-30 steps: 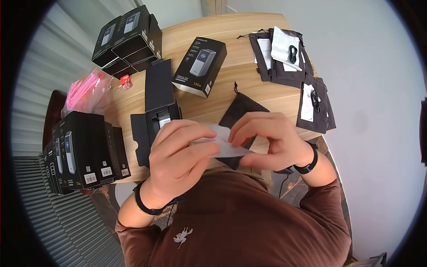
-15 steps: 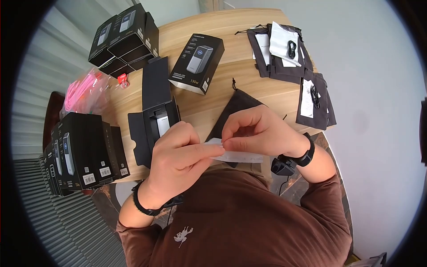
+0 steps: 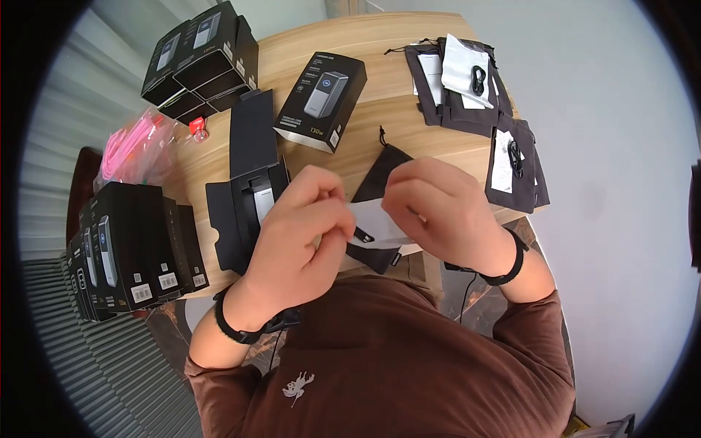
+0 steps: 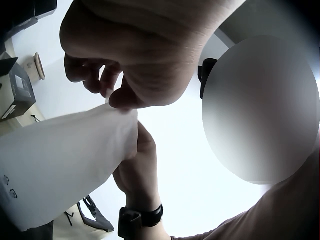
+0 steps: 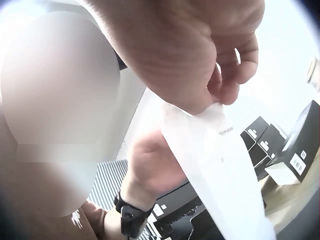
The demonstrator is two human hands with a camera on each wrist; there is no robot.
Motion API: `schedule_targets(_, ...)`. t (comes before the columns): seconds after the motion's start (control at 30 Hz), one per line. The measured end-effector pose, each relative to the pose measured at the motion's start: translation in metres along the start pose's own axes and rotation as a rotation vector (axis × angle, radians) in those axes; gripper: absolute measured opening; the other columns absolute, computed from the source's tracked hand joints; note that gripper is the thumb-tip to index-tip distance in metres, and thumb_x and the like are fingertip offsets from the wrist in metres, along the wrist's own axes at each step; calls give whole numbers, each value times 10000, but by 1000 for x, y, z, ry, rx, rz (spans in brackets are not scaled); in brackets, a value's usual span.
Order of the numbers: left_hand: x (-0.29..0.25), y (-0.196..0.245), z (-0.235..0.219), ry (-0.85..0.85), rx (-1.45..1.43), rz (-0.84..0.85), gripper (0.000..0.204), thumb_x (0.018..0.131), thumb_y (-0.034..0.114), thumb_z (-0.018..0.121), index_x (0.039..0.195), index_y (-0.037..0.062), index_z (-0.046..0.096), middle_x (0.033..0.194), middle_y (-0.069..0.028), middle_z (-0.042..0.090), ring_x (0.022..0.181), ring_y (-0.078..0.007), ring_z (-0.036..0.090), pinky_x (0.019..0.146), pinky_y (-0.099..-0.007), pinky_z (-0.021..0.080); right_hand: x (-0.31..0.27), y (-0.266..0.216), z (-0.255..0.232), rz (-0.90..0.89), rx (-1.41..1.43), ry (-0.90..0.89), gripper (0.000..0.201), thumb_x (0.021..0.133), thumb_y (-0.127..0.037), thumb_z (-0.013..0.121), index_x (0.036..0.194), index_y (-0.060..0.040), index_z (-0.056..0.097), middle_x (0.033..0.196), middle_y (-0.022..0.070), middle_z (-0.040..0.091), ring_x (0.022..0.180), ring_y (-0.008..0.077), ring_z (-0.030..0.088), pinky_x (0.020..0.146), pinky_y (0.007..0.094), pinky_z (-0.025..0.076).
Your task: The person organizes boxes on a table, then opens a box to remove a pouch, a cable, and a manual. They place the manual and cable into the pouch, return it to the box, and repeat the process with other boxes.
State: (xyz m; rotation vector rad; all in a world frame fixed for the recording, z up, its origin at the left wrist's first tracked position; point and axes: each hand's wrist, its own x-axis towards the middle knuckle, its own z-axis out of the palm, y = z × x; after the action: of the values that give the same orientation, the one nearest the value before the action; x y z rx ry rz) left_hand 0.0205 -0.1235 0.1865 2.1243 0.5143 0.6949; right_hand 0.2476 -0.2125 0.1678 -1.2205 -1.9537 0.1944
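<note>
Over the table's front edge, both hands pinch a thin white bag (image 3: 374, 213) between them. My left hand (image 3: 303, 237) grips its left edge with curled fingers, and my right hand (image 3: 447, 212) pinches the opposite side. A small black cable plug (image 3: 363, 235) shows at the bag beside the left fingers. In the left wrist view the white bag (image 4: 65, 160) hangs from the pinched thumb and fingers. The right wrist view shows its upper corner between thumb and fingertips. Beneath the hands lies a dark drawstring pouch (image 3: 380, 175), partly covered.
An open black box (image 3: 253, 139) with a silver device (image 3: 264, 204) stands left of the hands. A closed black box (image 3: 321, 102) is behind. Boxes are stacked at the left (image 3: 120, 248) and back left (image 3: 201, 58). Pouches with cables (image 3: 511, 164) lie right; pink cords (image 3: 135, 146) lie left.
My hands have drawn apart from their close pinch, with the white bag stretched between them. The black plug has come into sight. My right hand has moved slightly to the right.
</note>
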Motion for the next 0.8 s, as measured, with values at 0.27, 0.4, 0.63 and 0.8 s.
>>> schedule_targets(0.27, 7, 2, 23, -1, -93, -16, 183, 857, -124, 566, 916, 30, 646, 1092, -87, 583, 847, -167, 572, 710, -266, 448, 2, -21, -15, 312, -8, -570, 110, 885, -141, 697, 923, -52, 645, 771, 135, 694, 686, 373, 691, 582, 468, 529)
schedule_targets(0.4, -4, -4, 44, 36, -157, 51, 296, 898, -67, 639, 1171, 49, 640, 1248, -107, 573, 996, -200, 613, 816, -279, 481, -11, -8, -6, 316, -130, -834, 250, 909, -174, 679, 1102, -22, 640, 795, 173, 699, 724, 411, 695, 617, 488, 540)
schedule_targets(0.63, -30, -20, 55, 146, -330, -292, 608, 978, 57, 655, 1528, 89, 398, 1503, -96, 442, 1372, -232, 439, 1134, -414, 366, -15, -2, -22, 337, 279, -463, 761, 894, -126, 738, 1551, 36, 391, 1207, 252, 682, 1065, 426, 676, 915, 438, 552)
schedule_targets(0.8, -23, -32, 60, 139, -962, -725, 477, 1138, 307, 414, 1555, 81, 374, 1531, -150, 488, 1367, -280, 520, 1113, -431, 430, -24, -7, -47, 291, 264, -305, 852, 854, -124, 812, 1581, 22, 393, 1466, 179, 614, 1309, 324, 627, 1090, 379, 478)
